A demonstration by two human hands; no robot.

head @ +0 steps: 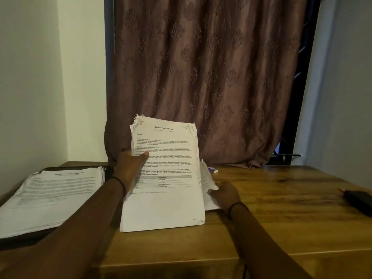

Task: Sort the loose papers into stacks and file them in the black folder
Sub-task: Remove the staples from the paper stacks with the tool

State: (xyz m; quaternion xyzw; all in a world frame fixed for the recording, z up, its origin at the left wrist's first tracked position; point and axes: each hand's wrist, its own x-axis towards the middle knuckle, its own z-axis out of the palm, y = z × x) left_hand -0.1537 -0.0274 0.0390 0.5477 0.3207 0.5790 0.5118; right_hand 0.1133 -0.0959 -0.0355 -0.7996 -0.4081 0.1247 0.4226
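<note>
My left hand (130, 164) grips the left edge of a thick stack of white papers (164, 202), thumb on the top sheet headed "Sample Health Report". The stack is tilted up, its lower edge resting on the wooden table (281, 208). My right hand (223, 193) holds the edge of other white sheets (207, 184) that stick out from behind the stack on its right side. At the left, another stack of printed papers (52, 196) lies on the open black folder (26, 239), whose dark edge shows beneath it.
A small white and purple eraser (213, 169) lies on the table behind the papers. A black object (358, 200) sits at the right edge. A brown patterned curtain (211, 77) hangs behind the table, and a white wall stands on the left.
</note>
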